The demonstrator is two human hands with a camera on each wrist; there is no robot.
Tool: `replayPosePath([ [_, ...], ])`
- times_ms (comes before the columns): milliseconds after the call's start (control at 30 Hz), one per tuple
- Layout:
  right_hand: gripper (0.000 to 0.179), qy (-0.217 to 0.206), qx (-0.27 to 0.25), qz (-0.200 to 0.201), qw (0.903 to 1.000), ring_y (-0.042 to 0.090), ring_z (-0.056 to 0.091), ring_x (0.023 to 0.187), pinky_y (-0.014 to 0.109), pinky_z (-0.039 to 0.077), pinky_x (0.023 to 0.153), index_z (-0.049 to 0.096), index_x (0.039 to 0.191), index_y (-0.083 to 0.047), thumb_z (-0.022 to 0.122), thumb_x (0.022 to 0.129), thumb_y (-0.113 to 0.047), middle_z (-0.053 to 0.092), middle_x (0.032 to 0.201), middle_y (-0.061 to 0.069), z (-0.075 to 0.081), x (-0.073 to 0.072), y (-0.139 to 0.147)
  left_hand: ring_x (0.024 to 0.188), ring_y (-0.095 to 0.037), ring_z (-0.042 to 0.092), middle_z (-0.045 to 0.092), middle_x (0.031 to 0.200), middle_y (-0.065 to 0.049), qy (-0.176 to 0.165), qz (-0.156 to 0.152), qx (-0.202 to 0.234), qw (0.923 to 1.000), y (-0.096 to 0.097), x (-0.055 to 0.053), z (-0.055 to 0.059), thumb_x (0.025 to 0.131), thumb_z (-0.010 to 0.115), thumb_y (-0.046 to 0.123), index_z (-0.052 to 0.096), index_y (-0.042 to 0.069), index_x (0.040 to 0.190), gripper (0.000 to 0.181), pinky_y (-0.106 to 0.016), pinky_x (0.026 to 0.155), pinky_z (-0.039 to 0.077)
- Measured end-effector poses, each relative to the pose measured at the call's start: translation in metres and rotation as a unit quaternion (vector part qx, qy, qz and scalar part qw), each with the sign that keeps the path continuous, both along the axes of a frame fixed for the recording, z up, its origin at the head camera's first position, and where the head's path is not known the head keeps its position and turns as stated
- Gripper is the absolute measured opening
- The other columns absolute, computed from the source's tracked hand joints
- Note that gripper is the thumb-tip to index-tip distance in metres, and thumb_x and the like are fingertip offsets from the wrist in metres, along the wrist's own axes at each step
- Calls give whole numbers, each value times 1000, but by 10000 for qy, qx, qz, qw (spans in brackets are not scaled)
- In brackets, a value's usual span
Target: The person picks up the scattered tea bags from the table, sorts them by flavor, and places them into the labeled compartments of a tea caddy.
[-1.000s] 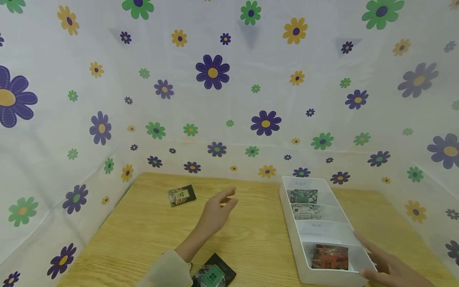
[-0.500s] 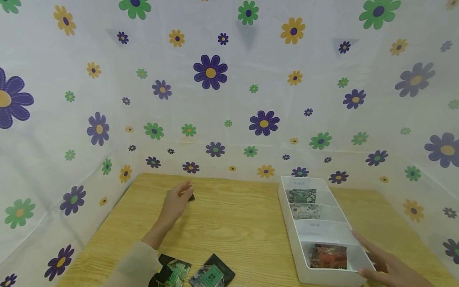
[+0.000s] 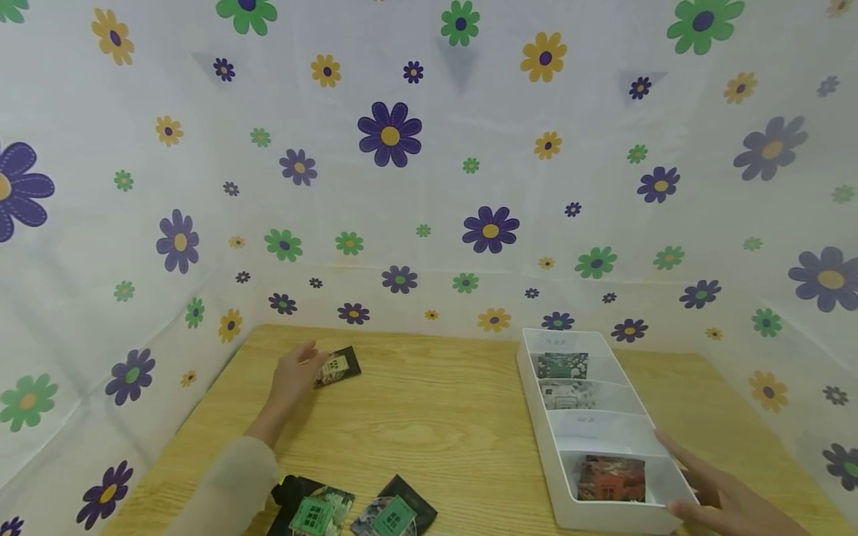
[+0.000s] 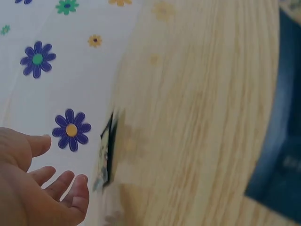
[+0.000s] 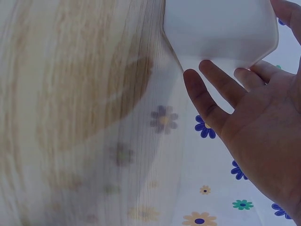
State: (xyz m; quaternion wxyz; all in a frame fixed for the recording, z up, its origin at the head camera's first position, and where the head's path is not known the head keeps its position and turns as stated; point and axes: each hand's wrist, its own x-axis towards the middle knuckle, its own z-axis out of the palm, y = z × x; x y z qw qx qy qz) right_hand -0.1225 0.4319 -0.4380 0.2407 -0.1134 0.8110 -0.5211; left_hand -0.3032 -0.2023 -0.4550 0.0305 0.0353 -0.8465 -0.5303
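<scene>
In the head view my left hand [image 3: 288, 383] is beside a small dark packet [image 3: 338, 367] with a pale label, at the table's far left. The left wrist view shows my fingers [image 4: 75, 193] loosely bent, apart from that packet [image 4: 106, 155], which is seen nearly edge-on. My right hand [image 3: 733, 499] holds the near right corner of a white divided box [image 3: 617, 518], fingers along its side wall and thumb at the front. Seen from the right wrist, fingers [image 5: 221, 80] touch the white box [image 5: 221, 28], with the thumb at its other side.
Two dark packets with green labels, a left one [image 3: 320, 510] and a right one [image 3: 395, 510], lie near the table's front edge. In the box are a green packet [image 3: 563, 365], a whitish packet [image 3: 568, 394] and a red packet [image 3: 611, 479]. Flowered sheeting [image 3: 429, 193] surrounds the wooden table [image 3: 429, 417].
My left hand has swept left from mid-table, passing over the far-left packet to its left side. Its sleeve has uncovered the front left packet. The right hand stays on the box.
</scene>
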Motion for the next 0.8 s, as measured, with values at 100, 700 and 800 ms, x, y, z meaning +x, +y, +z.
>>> replayPosePath([
  [100, 77, 37, 54, -2, 10000, 56, 54, 124, 49, 59, 86, -21, 160, -17, 40, 114, -20, 0, 154, 51, 0, 0, 0, 142, -49, 37, 40, 155, -30, -132, -39, -76, 9999, -3, -4, -5, 108, 53, 33, 30, -3, 159, 66, -59, 115, 33],
  [700, 76, 232, 237, 3, 9994, 60, 52, 123, 47, 60, 85, -19, 160, -12, 40, 114, -19, 2, 154, 52, 4, 0, -4, 91, -42, 52, 64, 91, -25, 73, 149, -1845, 9827, 4, -24, -18, 91, 73, 19, 67, -9, 100, 30, -50, 83, 47],
  [800, 75, 236, 209, 26, 9995, 59, 52, 124, 47, 60, 85, -19, 160, -12, 40, 114, -19, 2, 154, 52, 4, 0, -3, 114, -52, 46, 57, 125, -37, -25, 38, -2074, 9782, 6, -26, -21, 92, 74, 19, 59, -14, 134, 56, -60, 97, 42],
])
